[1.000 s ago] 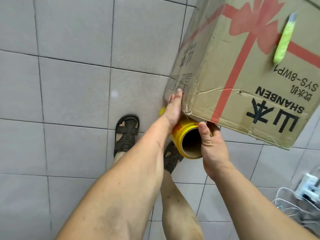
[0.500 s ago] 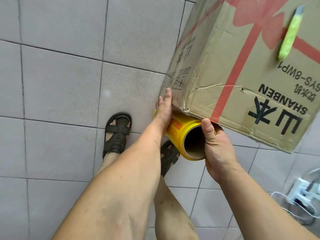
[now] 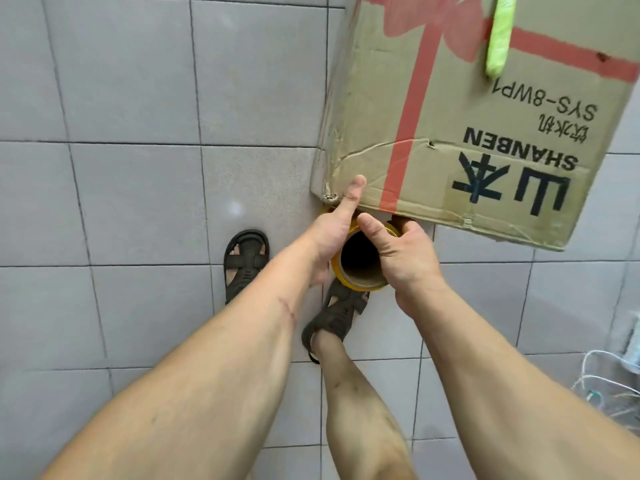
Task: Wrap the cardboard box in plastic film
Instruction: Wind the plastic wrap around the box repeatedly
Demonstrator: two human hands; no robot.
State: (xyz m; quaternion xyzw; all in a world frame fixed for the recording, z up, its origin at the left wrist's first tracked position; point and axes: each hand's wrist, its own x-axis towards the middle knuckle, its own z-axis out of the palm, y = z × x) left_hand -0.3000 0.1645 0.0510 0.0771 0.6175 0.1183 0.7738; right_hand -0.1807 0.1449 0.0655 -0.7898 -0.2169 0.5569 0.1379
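A large brown cardboard box (image 3: 467,109) with red ribbon print and black lettering fills the upper right, its near lower corner crumpled. Just below that corner sits a yellow roll of plastic film (image 3: 360,275), its hollow cardboard core facing me. My left hand (image 3: 332,230) holds the roll's left side, with the thumb pressed flat against the box face by the corner. My right hand (image 3: 401,251) grips the roll's right rim, thumb over the top edge. The far end of the roll is hidden under the box.
Grey tiled floor (image 3: 138,202) lies all around. My two feet in dark sandals (image 3: 246,261) stand just below the roll. White cables and a small device (image 3: 616,382) lie at the right edge. A green strip (image 3: 498,36) sticks on the box face.
My left thumb has come up from the box's side onto its front face at the corner. My right thumb has slid over the roll's top rim. The roll now points straight at me.
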